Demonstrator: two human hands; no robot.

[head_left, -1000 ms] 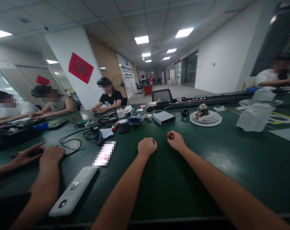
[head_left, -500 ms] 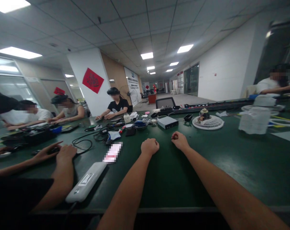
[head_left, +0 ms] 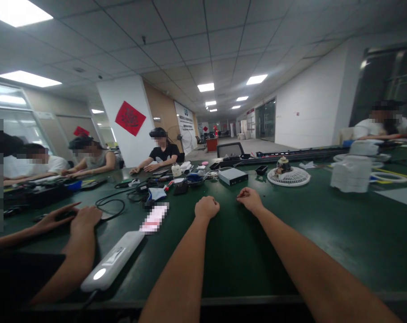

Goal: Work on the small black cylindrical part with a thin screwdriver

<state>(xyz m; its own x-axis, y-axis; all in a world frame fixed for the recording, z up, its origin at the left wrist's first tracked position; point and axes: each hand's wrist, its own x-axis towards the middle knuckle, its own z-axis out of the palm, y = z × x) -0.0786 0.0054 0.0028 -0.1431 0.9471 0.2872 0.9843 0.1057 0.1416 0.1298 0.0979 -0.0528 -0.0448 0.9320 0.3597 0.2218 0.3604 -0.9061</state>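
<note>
My left hand (head_left: 206, 208) is curled into a loose fist above the green table (head_left: 230, 264), its back toward me. My right hand (head_left: 250, 200) is a short gap to the right, fingers curled in and thumb against them. Whatever either hand may hold is hidden by the fingers. Just beyond them lies a grey box-shaped device (head_left: 233, 176) with a black front. A white fan grille (head_left: 289, 177) with a motor on it is past my right hand. Left of my left forearm are a long white device (head_left: 112, 262) with a cable and a blurred-out phone-like thing (head_left: 154, 218).
A co-worker's hands (head_left: 67, 215) are at the table's left. Tangled black cables (head_left: 111, 206), a black tray (head_left: 261, 170) and small parts are spread across the middle. A translucent white plastic-wrapped stack (head_left: 352, 174) stands at right. Other people sit around the table.
The view has shifted slightly. My right hand has turned a little and its fingers look more closed. A bright spot now shows on the white device. My left hand stays a fist.
</note>
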